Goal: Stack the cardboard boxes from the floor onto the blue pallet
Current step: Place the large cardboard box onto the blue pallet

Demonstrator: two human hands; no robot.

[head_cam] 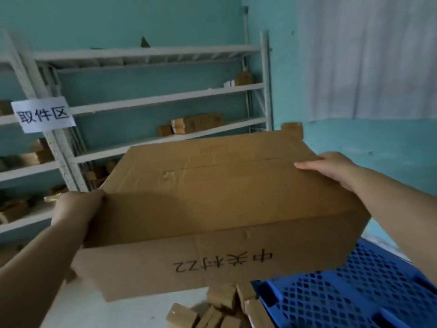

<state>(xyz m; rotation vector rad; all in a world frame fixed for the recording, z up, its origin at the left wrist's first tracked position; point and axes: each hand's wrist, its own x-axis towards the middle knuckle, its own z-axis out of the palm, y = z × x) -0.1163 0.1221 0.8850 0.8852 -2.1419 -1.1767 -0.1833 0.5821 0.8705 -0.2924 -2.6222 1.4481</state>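
Note:
A large brown cardboard box (212, 204), with black writing upside down on its near side, hangs in the air in front of me. My left hand (75, 211) grips its left edge, fingers curled round the side. My right hand (331, 169) holds the right top edge, thumb lying on the top face and fingers hidden behind the box. The blue plastic pallet (350, 294), with a grid surface, lies at the lower right, partly under the box's right corner. Several small cardboard boxes (212, 311) lie on the floor below the big box, beside the pallet's left edge.
White metal shelving (165, 98) stands behind the box along the teal wall, holding a few small cartons (189, 124) and a paper sign (43, 114). A white curtain (369, 55) hangs at the upper right. Pale floor (82, 308) shows at the lower left.

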